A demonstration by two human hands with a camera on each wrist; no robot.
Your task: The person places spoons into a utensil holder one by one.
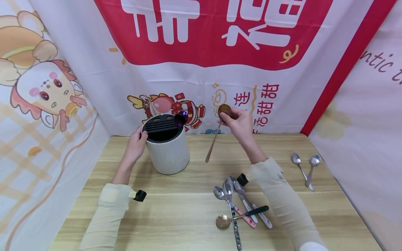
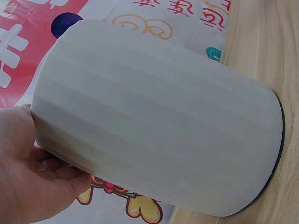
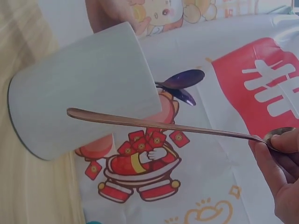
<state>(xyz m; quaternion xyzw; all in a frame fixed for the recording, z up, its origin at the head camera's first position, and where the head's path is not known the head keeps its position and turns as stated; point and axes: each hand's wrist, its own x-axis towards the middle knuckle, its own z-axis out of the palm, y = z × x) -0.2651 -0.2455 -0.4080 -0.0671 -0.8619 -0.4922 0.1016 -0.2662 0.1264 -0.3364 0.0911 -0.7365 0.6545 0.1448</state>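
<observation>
A white ribbed utensil holder with a black slotted insert stands at the back of the table. My left hand grips its left rim, thumb over the edge and fingers against the outer wall. Two shiny purple spoons stick up out of the holder on its right side. Right of the holder, my right hand pinches a copper-coloured spoon by its bowl. The spoon's long handle hangs down and slants left, above the table. In the right wrist view, thumb and fingers cover part of the bowl.
Several silver spoons with patterned handles lie piled at front centre. A gold-bowled spoon with a dark handle lies across them. Two silver spoons lie crossed near the right table edge. A printed cloth hangs behind the table.
</observation>
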